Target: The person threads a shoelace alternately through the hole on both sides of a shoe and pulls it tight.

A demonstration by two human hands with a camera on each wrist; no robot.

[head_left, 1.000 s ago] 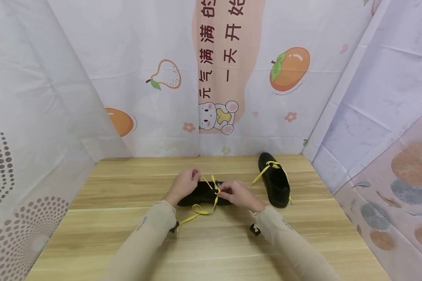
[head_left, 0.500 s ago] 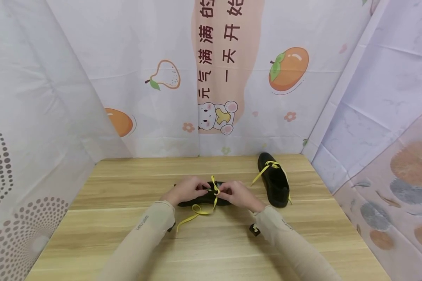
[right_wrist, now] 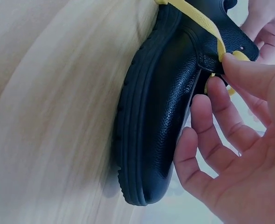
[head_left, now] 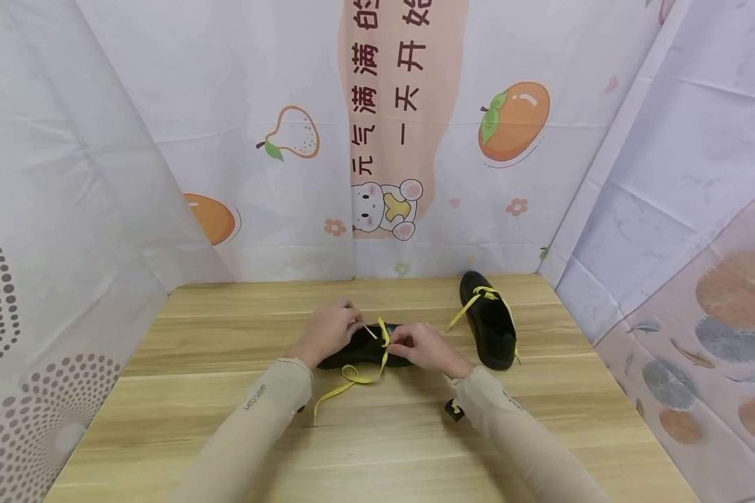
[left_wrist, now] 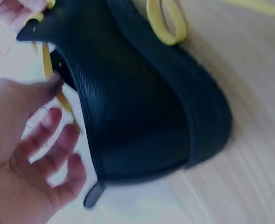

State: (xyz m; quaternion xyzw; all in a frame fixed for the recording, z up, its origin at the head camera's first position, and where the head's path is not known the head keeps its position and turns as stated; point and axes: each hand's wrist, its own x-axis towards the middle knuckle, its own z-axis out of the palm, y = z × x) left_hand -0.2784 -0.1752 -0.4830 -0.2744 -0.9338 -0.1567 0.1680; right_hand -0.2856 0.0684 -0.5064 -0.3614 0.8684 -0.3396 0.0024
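Observation:
A black leather shoe (head_left: pixel 358 356) with a yellow shoelace (head_left: pixel 384 360) lies crosswise in the middle of the table, its heel end to the left. My left hand (head_left: pixel 330 332) pinches one part of the lace, drawn out over the shoe opening; the left wrist view has that strand (left_wrist: pixel 47 60) between thumb and forefinger. At the eyelet flap, my right hand (head_left: pixel 424 347) pinches the lace with thumb and forefinger close against the leather (right_wrist: pixel 175 98). A loose lace end trails in a loop over the near side of the shoe onto the wood.
A second black shoe (head_left: pixel 495 342) with a yellow lace stands at the back right of the wooden table (head_left: pixel 377 447). Printed curtains (head_left: pixel 258 209) hang behind and at both sides. A small black piece (head_left: pixel 454 410) shows beside the right sleeve.
The left hand moved in toward the eyelets, then back up and left, with the lace strand now drawn out. My right hand stays at the flap.

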